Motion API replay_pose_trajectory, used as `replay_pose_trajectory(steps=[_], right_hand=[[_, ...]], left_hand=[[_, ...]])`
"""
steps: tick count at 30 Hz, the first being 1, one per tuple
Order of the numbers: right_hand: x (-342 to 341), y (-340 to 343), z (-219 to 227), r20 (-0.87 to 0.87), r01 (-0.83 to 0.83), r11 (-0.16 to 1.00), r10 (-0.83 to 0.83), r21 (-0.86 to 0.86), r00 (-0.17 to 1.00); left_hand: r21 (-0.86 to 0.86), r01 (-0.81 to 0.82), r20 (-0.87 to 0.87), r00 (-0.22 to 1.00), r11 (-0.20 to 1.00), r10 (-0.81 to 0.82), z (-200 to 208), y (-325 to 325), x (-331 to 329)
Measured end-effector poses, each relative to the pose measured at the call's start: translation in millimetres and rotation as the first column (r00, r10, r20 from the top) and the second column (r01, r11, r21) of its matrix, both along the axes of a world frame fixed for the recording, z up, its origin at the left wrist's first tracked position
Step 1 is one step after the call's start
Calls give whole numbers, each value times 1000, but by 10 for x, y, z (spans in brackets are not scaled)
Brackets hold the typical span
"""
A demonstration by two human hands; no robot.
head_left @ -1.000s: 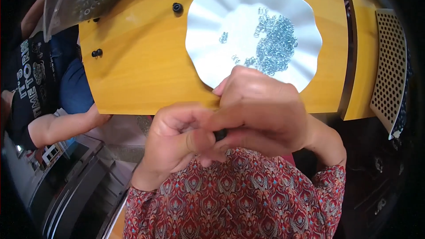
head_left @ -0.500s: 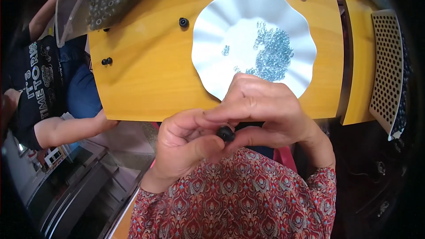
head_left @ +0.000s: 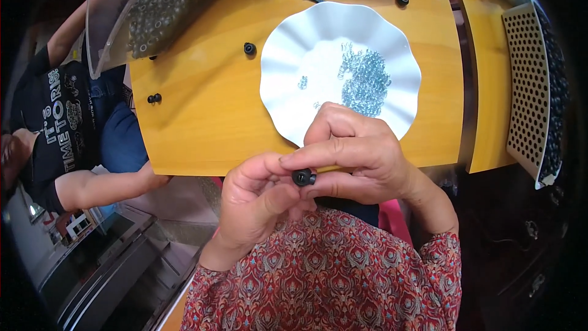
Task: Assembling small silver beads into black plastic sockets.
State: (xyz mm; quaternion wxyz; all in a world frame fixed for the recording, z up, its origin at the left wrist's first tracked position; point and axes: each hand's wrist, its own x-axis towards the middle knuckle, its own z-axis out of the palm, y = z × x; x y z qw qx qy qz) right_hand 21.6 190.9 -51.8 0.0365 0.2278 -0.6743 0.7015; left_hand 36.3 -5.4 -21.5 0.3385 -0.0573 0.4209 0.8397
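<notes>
In front of my body, just off the table's near edge, a small black plastic cord lock (head_left: pixel 302 177) sits between my two hands. My left hand (head_left: pixel 254 193) pinches it from the left with thumb and fingers. From the right, my right hand (head_left: pixel 358 159) closes thumb and forefinger on its other end. A round face of the piece points up, and a narrower black stub shows at its right side. Just beyond my knuckles is a white wavy-rimmed plate (head_left: pixel 285 34) with a heap of small metal springs (head_left: pixel 365 83); a small clump lies apart on its left.
Several black cord locks (head_left: pixel 250 48) are scattered on the yellow table (head_left: pixel 196 129). A clear bin of translucent rings (head_left: pixel 162 21) stands at the far left, beside a person in a dark shirt (head_left: pixel 67 110). At right is a perforated beige basket (head_left: pixel 527 79) holding black pieces.
The black cord lock has turned in my fingers, so its round face and side stub now show more. My hands stay close together around it. The whole view has shifted slightly.
</notes>
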Motion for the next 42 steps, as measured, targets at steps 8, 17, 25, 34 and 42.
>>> replay_pose_trajectory(steps=[8, 17, 25, 34, 42], right_hand=[[-55, 45, 29, 26, -17, 999, 18, -35, 1000], [-287, 367, 365, -133, 175, 931, -138, 321, 981], [-1271, 887, 686, -128, 497, 684, -515, 534, 847], [-1812, 959, 858, -316, 668, 582, -595, 465, 739], [-1234, 341, 743, -374, 406, 619, -189, 672, 908]], left_hand=[[-85, 13, -66, 998, 996, -19, 71, 65, -74], [-208, -72, -98, 994, 975, 52, 95, 11, -152], [-253, -111, -46, 994, 961, 103, 18, -192, -175], [-241, -72, -30, 997, 968, 67, 3, -328, -235], [-244, -60, 10, 998, 968, 64, -30, -355, -253]])
